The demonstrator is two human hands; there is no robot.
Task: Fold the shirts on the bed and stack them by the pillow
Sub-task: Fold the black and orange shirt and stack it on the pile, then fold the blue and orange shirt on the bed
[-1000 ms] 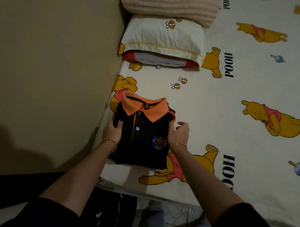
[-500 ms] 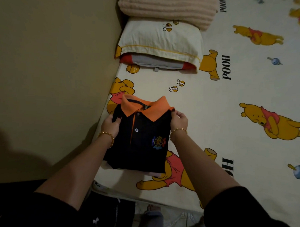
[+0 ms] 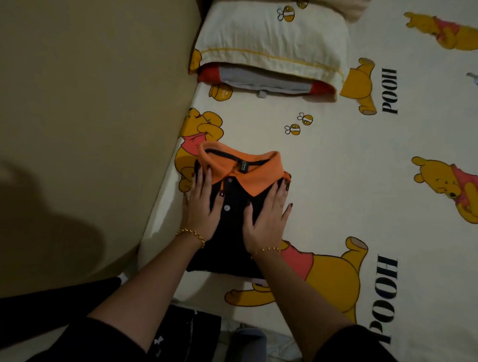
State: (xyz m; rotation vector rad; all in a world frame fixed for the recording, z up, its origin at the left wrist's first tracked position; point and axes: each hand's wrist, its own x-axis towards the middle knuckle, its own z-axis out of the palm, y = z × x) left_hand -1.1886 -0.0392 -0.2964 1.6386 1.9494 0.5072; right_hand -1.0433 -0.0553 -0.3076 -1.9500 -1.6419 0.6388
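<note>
Wall (image 3: pixel 86 94) runs close along left of shirt (image 3: pixel 230 251): tight gap. Right of shirt, wide bare sheet (image 3: pixel 367 185). Beyond shirt, a bare strip, then pillow (image 3: pixel 272 38) with garment (image 3: pixel 263 80) under its near edge. Left hand (image 3: pixel 201 209) and right hand (image 3: pixel 269 217) lie flat on shirt.

Most of the red and grey garment (image 3: pixel 263 80) is hidden under the pillow (image 3: pixel 270 38). The beige blanket (image 3: pixel 352 7) is cut off by the top edge. The collar label (image 3: pixel 243 164) of the polo shirt (image 3: pixel 230 234) is too small to be read.
</note>
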